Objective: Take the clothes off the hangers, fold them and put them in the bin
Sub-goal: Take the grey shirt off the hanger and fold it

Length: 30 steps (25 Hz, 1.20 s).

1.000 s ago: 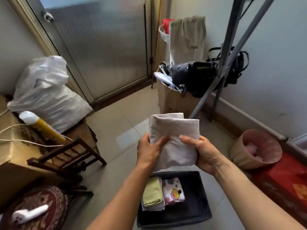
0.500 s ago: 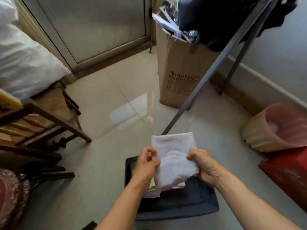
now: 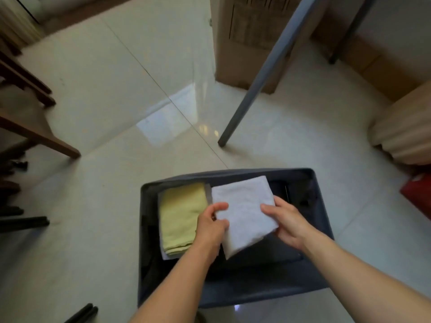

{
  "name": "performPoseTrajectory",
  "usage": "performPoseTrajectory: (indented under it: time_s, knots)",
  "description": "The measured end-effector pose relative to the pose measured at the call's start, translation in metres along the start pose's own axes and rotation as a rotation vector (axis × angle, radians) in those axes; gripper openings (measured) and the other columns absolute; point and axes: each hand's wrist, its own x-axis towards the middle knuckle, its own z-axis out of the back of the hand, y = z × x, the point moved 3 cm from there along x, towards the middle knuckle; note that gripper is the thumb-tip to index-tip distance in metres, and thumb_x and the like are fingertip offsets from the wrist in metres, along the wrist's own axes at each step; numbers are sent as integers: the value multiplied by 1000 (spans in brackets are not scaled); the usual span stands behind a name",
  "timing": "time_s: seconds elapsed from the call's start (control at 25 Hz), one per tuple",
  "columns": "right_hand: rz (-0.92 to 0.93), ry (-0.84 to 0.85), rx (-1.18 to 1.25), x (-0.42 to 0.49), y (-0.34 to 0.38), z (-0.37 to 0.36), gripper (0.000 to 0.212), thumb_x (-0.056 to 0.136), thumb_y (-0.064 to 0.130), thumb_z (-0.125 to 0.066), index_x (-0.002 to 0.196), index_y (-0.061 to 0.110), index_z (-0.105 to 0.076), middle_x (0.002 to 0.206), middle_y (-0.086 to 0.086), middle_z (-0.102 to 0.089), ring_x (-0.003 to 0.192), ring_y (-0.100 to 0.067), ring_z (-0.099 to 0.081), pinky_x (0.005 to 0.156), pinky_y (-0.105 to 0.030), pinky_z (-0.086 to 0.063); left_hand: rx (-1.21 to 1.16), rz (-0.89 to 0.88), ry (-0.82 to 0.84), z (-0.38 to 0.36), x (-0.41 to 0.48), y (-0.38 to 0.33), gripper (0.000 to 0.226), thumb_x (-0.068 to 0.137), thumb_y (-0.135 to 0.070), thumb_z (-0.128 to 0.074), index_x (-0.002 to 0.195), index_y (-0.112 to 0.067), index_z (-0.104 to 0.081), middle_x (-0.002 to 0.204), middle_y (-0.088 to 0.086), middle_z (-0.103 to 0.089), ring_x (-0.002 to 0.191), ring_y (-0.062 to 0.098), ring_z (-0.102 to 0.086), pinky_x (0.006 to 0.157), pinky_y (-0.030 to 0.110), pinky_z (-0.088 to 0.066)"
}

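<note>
Folded white terry cloth [image 3: 242, 213] sits inside the opening of the dark grey rectangular fabric bin [image 3: 233, 293], at the middle of the bin, tilted so its far corner points to 1 o'clock. Cannot tell if it rests on the contents or hangs just above them.

Left hand [image 3: 211, 226] is at the cloth's 9 o'clock edge, thumb on top, fingers curled under, pinching the edge. Right hand [image 3: 288, 223] is at the cloth's 3 o'clock edge, thumb lying on top, fingers tucked beneath, gripping it. Both forearms come in from 6 o'clock.

Folded yellow-green cloth [image 3: 179, 217] lies flat in the bin at 9 o'clock of the white one, just beside it, with a pale layer showing under its near edge. The 3 o'clock part of the bin shows dark lining.

The bin stands on a glossy pale tiled floor [image 3: 116, 94]. Slanted grey metal rack leg [image 3: 256, 80] meets the floor at 12 o'clock of the bin. Brown cardboard box [image 3: 245, 43] is behind that leg. Brown wooden furniture leg [image 3: 39, 134] is at 9 o'clock of the frame. Beige ribbed basket [image 3: 403, 131] is at 3 o'clock, with a red object [image 3: 417, 194] just below it at the edge.
</note>
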Motion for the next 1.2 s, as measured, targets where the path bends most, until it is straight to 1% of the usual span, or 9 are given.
performPoseTrajectory:
  time_s: [0.08,0.2,0.28,0.36,0.44,0.56,0.68,0.84,1.2]
  knots:
    - [6,-11,-36,26,-8,2,36,88,1,-59,122,12,-61,113,-13,-69,102,-30,-65,80,-40,-54,69,-10,-18,-4,25,6,44,87,13,-47,112,-21,-61,118,8,-59,86,10,-58,61,14,-47]
    - [4,-174,-294,45,-20,2,53,91,-1,-57,142,12,-45,131,-14,-58,112,-25,-58,93,-35,-47,238,19,27,-12,45,9,49,93,5,-49,135,-21,-50,142,6,-43,118,20,-51,84,19,-40]
    - [14,-313,-369,40,-20,-1,58,91,-6,-53,146,8,-38,142,-18,-48,126,-27,-49,104,-31,-38,299,74,66,-17,43,4,53,96,1,-51,144,-20,-40,152,8,-32,130,24,-43,89,22,-36]
    - [40,-344,-350,23,-12,-9,54,91,-7,-50,143,7,-42,142,-16,-48,127,-24,-48,101,-26,-37,302,103,75,-17,34,-5,53,97,-1,-50,146,-20,-37,146,9,-38,116,21,-50,86,22,-38]
    - [80,-337,-349,2,1,-19,47,91,-6,-50,137,7,-50,134,-14,-55,113,-19,-53,93,-23,-40,251,111,73,-10,20,-18,51,98,-1,-48,145,-17,-40,132,6,-51,102,16,-54,82,21,-43]
    - [101,-278,-321,-38,20,-38,36,92,0,-50,125,12,-60,119,-11,-62,103,-19,-58,89,-33,-48,55,124,52,0,-13,-40,41,97,-1,-49,137,-10,-51,130,12,-55,115,22,-53,95,30,-46]
    - [99,-191,-241,-95,50,-60,25,94,5,-51,115,14,-62,102,-6,-66,93,-18,-63,84,-36,-53,-168,151,78,9,-68,-73,33,96,-4,-52,129,-8,-55,116,12,-62,108,22,-59,89,34,-50]
    - [136,-109,-141,-185,99,-78,18,97,7,-49,107,15,-61,96,-8,-68,85,-20,-67,77,-34,-54,-397,111,118,25,-147,-124,30,100,-9,-48,129,-9,-54,104,7,-67,104,25,-64,90,36,-52]
    - [255,13,120,-405,186,-79,18,99,8,-46,107,10,-62,87,-10,-70,75,-22,-67,69,-32,-53,-651,-18,252,46,-355,-240,29,101,-15,-48,128,-9,-53,107,9,-69,96,22,-68,78,33,-53]
